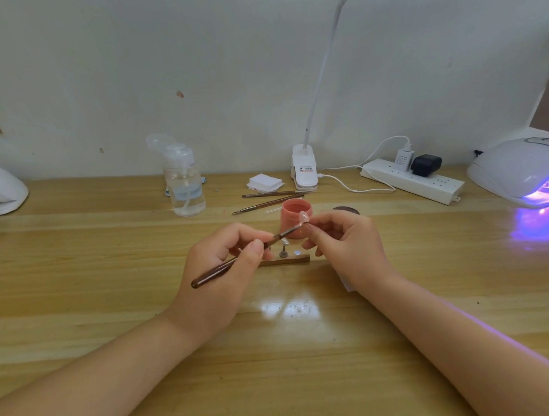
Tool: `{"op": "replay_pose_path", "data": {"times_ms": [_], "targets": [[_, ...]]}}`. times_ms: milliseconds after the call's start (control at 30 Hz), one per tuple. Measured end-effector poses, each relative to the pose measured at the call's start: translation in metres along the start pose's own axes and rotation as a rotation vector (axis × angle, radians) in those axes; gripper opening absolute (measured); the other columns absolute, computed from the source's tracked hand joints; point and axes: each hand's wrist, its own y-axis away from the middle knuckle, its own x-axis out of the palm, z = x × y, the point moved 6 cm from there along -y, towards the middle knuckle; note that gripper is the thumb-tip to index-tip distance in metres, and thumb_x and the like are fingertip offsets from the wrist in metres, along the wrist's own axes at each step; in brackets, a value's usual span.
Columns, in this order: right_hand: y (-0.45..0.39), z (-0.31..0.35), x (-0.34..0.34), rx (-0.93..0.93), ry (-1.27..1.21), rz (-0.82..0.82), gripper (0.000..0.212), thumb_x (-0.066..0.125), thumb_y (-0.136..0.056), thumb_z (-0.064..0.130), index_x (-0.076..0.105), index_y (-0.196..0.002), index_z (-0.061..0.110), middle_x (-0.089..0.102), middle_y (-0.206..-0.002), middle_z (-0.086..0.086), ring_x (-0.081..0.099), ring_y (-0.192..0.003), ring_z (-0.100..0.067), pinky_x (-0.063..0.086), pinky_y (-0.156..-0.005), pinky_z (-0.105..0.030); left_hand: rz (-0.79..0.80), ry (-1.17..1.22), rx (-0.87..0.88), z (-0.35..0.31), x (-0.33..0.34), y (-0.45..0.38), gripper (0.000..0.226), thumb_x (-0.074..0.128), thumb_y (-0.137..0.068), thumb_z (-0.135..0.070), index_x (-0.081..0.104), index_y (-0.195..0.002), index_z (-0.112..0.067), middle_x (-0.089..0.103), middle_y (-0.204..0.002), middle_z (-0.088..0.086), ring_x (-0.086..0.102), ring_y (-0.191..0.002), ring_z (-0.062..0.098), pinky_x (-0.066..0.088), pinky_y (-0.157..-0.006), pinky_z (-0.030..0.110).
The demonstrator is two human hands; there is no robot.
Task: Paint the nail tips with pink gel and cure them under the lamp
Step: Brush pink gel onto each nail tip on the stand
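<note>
Pink gel already covers the nail tip (304, 218), which the right hand (346, 242) pinches between thumb and forefinger just in front of the open gel pot (296, 218). The left hand (225, 265) grips a brown-handled brush (237, 260) like a pen, fingers (256, 249) curled round the shaft, with the bristle end touching the tip. Below and between the hands, a small wooden stand (284, 261) lies on the worktop (113, 275) with one metal peg bearing a clear tip and one bare disc beside it. The curing lamp (521, 171) sits at the far right, glowing violet, well apart from the hands. Two spare brushes (269, 199) lie behind the pot, near a pump bottle (185, 183), a pad stack (264, 181), a clip lamp (303, 169) and a power strip (412, 181).

The step in hand looks like coating this tip. To do it well, I would keep the stroke light and run it from base to free edge, rest both wrists on the worktop for steadiness, and keep the holding fingers off the wet face. The layer should stay thin and even, since a thick pool may cure badly or run to the edges. Gel on the skin is the likely slip.
</note>
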Motion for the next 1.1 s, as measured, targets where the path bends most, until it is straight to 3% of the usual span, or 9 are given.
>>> {"op": "replay_pose_path", "data": {"times_ms": [133,267,433,633,767,833,967,1033,1100], "targets": [[-0.001,-0.002,0.001,-0.009,0.002,-0.011,0.009,0.072,-0.086,0.018,0.069,-0.081,0.025,0.072,-0.071,0.01,0.069,-0.067,-0.012,0.055,-0.062,-0.022,-0.031,0.035,0.014,-0.002,-0.001,0.0,0.019,0.053,-0.087,-0.035,0.067,-0.095,-0.026,0.072,-0.086,-0.005,0.069,-0.086,0.014,0.054,-0.079,0.026],[-0.001,0.001,0.0,-0.064,0.075,-0.016,0.009,0.072,-0.085,0.01,0.071,-0.086,0.019,0.071,-0.072,0.008,0.068,-0.069,-0.011,0.055,-0.068,-0.027,-0.015,0.004,-0.011,-0.002,0.004,-0.001,0.018,0.058,-0.088,-0.024,0.069,-0.101,-0.028,0.074,-0.091,-0.01,0.067,-0.088,0.009,0.05,-0.077,0.017],[0.002,0.008,-0.002,-0.13,0.177,-0.025,0.016,0.07,-0.084,0.003,0.071,-0.087,0.019,0.066,-0.065,0.024,0.065,-0.069,0.003,0.053,-0.069,-0.019,0.023,-0.058,0.067,-0.009,0.002,0.001,0.017,0.057,-0.083,-0.03,0.071,-0.093,-0.027,0.073,-0.085,-0.01,0.067,-0.084,0.012,0.053,-0.077,0.026],[0.002,0.014,-0.004,-0.211,0.305,-0.075,0.011,0.072,-0.083,0.005,0.074,-0.091,0.013,0.062,-0.074,0.022,0.06,-0.069,0.001,0.046,-0.067,-0.015,-0.011,-0.037,0.031,-0.008,0.004,-0.001,0.019,0.062,-0.089,-0.017,0.07,-0.1,-0.03,0.074,-0.089,-0.006,0.067,-0.083,0.01,0.053,-0.075,0.019],[0.003,0.015,-0.004,-0.219,0.276,-0.067,0.011,0.071,-0.083,0.002,0.072,-0.087,0.012,0.061,-0.061,0.026,0.062,-0.069,0.012,0.045,-0.066,-0.007,0.03,-0.04,0.058,-0.007,0.004,0.0,0.014,0.06,-0.086,-0.027,0.071,-0.094,-0.03,0.073,-0.087,-0.008,0.069,-0.083,0.015,0.055,-0.074,0.025],[0.002,0.012,-0.004,-0.188,0.238,-0.073,0.013,0.071,-0.084,0.005,0.071,-0.086,0.017,0.064,-0.062,0.027,0.063,-0.068,0.009,0.048,-0.067,-0.01,0.005,-0.022,0.076,-0.007,0.002,0.001,0.017,0.055,-0.085,-0.032,0.069,-0.094,-0.03,0.073,-0.086,-0.007,0.069,-0.08,0.015,0.055,-0.071,0.023],[0.0,0.004,-0.006,-0.099,0.184,-0.097,0.005,0.073,-0.085,0.013,0.073,-0.09,0.014,0.069,-0.071,0.01,0.068,-0.07,-0.007,0.056,-0.072,-0.031,-0.007,0.048,0.096,-0.008,0.002,0.0,0.022,0.056,-0.09,-0.034,0.068,-0.108,-0.038,0.072,-0.086,-0.01,0.067,-0.081,0.006,0.05,-0.073,0.014],[-0.001,0.003,-0.006,-0.09,0.165,-0.1,0.005,0.074,-0.084,0.014,0.072,-0.088,0.016,0.069,-0.071,0.008,0.068,-0.069,-0.008,0.057,-0.072,-0.032,0.012,0.057,0.096,-0.008,0.003,0.0,0.022,0.058,-0.09,-0.035,0.069,-0.109,-0.042,0.073,-0.09,-0.01,0.066,-0.081,0.005,0.052,-0.074,0.019],[0.0,0.004,-0.005,-0.097,0.165,-0.091,0.007,0.074,-0.083,0.011,0.072,-0.087,0.016,0.069,-0.07,0.009,0.067,-0.067,-0.006,0.056,-0.07,-0.03,0.027,-0.008,0.144,-0.01,0.004,-0.001,0.016,0.059,-0.089,-0.031,0.071,-0.1,-0.033,0.07,-0.087,-0.01,0.064,-0.079,0.01,0.051,-0.073,0.022]]}}
